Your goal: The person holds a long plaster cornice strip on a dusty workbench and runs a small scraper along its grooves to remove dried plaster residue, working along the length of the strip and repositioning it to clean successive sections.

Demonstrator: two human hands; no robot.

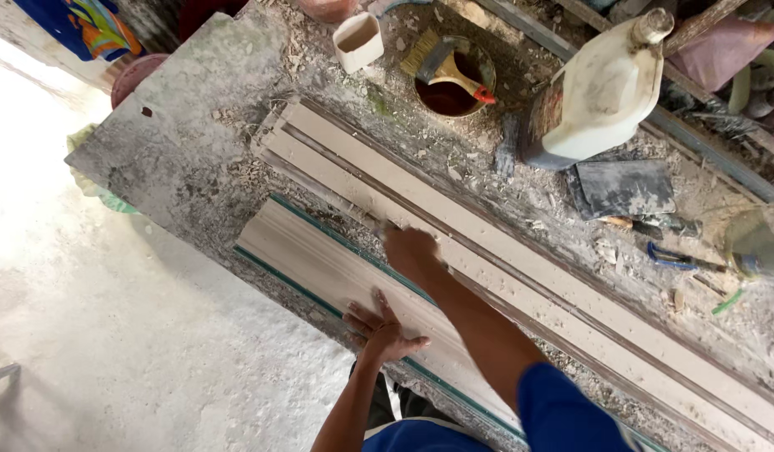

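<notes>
Head view: left hand lies flat, fingers spread, on pale moulding; right hand, closed around something unseen, works beside it, near a white jug.

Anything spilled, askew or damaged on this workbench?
Yes. Wood shavings and dust litter the bench around the long moulding strips. The bench corner is chipped and ragged. A brush lies propped across the tin of dark liquid. Both hands rest on the mouldings.
</notes>
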